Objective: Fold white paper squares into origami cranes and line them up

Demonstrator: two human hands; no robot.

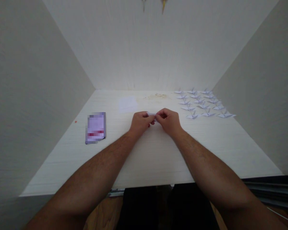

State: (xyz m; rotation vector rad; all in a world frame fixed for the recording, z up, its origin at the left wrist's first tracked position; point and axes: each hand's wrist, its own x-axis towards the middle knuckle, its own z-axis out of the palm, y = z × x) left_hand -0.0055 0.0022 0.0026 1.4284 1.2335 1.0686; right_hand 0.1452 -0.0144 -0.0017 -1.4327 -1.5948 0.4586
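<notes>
Near the middle of the white table, my left hand and my right hand meet around a small folded piece of white paper. The thumb and fingers of each hand pinch it, left hand on the left end, right hand on the right. My fingers cover much of the paper, so its exact folded shape cannot be made out. To the right of my hands stand several white origami cranes in rows. Beyond my left hand lie flat white paper sheets.
A device with a blurred purple screen lies on the left of the table. A small orange speck sits near the left edge. Walls enclose the table at the back and both sides. Brownish marks show near the back wall.
</notes>
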